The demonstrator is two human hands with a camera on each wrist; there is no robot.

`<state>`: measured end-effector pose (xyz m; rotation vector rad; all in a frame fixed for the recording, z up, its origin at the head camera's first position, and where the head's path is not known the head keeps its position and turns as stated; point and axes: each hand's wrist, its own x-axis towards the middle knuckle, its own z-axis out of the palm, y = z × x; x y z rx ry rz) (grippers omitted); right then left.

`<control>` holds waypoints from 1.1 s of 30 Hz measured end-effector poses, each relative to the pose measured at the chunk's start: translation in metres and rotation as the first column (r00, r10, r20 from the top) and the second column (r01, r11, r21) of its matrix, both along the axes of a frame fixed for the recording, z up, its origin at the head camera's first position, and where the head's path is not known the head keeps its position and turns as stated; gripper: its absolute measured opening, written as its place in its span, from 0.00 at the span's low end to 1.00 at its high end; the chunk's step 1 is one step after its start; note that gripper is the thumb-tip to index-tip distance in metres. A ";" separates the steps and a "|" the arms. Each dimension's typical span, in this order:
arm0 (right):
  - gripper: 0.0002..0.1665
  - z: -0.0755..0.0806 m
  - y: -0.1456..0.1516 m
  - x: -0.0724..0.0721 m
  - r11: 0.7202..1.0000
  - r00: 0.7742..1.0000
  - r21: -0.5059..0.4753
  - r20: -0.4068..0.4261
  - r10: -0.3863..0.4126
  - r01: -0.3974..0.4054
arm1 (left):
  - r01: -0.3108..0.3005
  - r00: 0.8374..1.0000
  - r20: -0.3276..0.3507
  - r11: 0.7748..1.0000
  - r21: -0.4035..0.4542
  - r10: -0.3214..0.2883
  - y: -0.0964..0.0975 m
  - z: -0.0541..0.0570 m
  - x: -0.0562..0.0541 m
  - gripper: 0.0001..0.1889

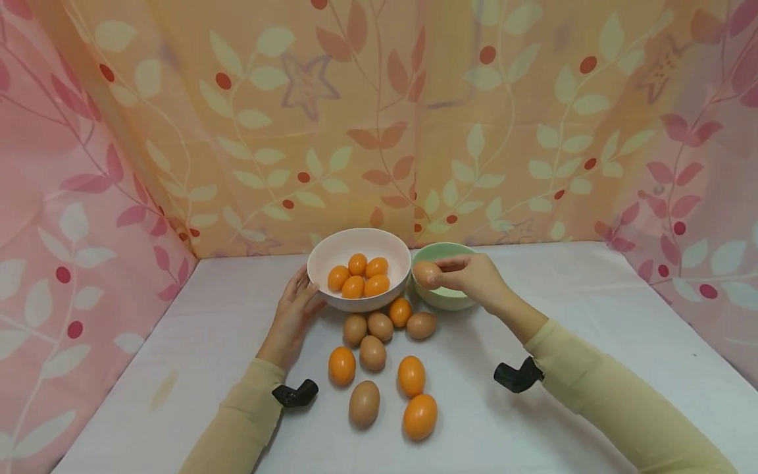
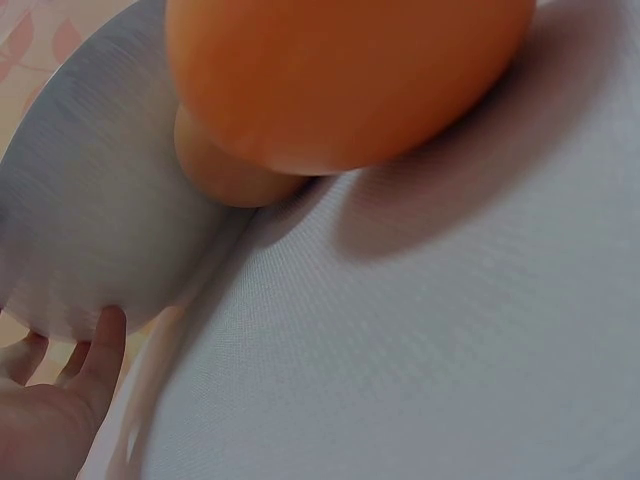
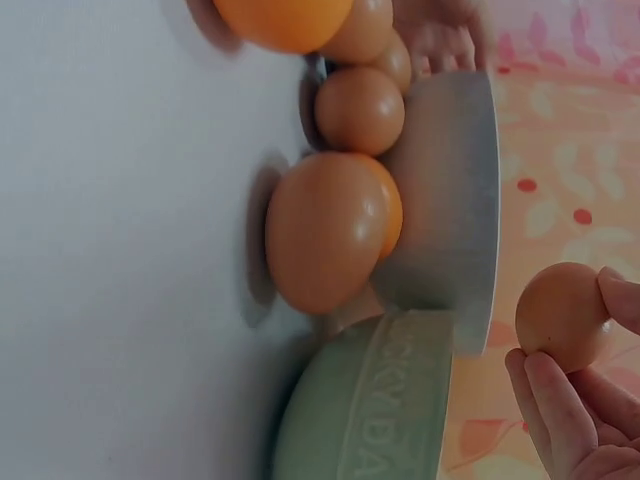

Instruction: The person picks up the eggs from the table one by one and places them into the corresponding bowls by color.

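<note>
My right hand pinches a brown egg between thumb and fingers, over the left part of the light green bowl. In the right wrist view the same egg is held above the rim level of that bowl, which has raised lettering. My left hand rests against the left side of the white bowl, fingers fairly straight; the left wrist view shows its fingertips at the outer wall. Several smooth orange eggs lie inside the white bowl.
In front of the bowls, brown eggs and orange eggs lie loose on the white cloth. One orange egg sits close to the white bowl. The bowls stand side by side before a patterned curtain.
</note>
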<state>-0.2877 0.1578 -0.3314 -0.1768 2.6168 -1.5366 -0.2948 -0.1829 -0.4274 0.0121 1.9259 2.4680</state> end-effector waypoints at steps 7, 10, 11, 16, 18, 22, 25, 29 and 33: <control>0.30 -0.006 0.004 -0.019 0.997 0.999 -0.077 0.036 -0.020 0.023 | -0.007 1.000 0.002 1.000 -0.002 0.007 0.000 0.000 0.000 0.32; 0.30 -0.009 0.006 -0.025 0.994 0.998 -0.100 0.047 -0.031 0.035 | -0.009 1.000 0.006 1.000 0.002 0.009 0.000 0.001 0.000 0.33; 0.29 -0.011 0.007 -0.027 0.993 0.998 -0.107 0.054 -0.038 0.043 | -0.006 1.000 0.006 1.000 0.004 0.006 0.001 0.001 0.000 0.33; 0.29 -0.017 0.009 -0.034 0.994 0.996 -0.093 0.068 -0.050 0.056 | -0.004 1.000 0.002 1.000 -0.003 0.004 0.001 0.002 0.001 0.33; 0.29 -0.019 0.009 -0.037 0.995 0.996 -0.077 0.071 -0.051 0.056 | -0.007 1.000 0.000 1.000 -0.006 0.007 0.001 0.001 0.001 0.33; 0.29 -0.023 0.009 -0.046 0.997 0.996 -0.046 0.073 -0.053 0.056 | -0.007 1.000 -0.006 1.000 -0.007 0.007 0.001 0.001 0.000 0.33; 0.30 -0.028 0.008 -0.052 0.998 0.996 -0.035 0.079 -0.051 0.053 | -0.003 1.000 -0.010 1.000 -0.005 0.003 0.001 0.000 -0.001 0.33; 0.29 -0.035 0.006 -0.058 0.999 0.996 -0.025 0.081 -0.046 0.048 | 0.000 1.000 -0.010 1.000 -0.003 0.000 0.000 -0.001 -0.001 0.33; 0.29 -0.039 0.004 -0.060 0.998 0.995 0.022 0.082 -0.056 0.055 | -0.002 1.000 0.000 1.000 -0.003 0.002 0.000 0.000 0.000 0.32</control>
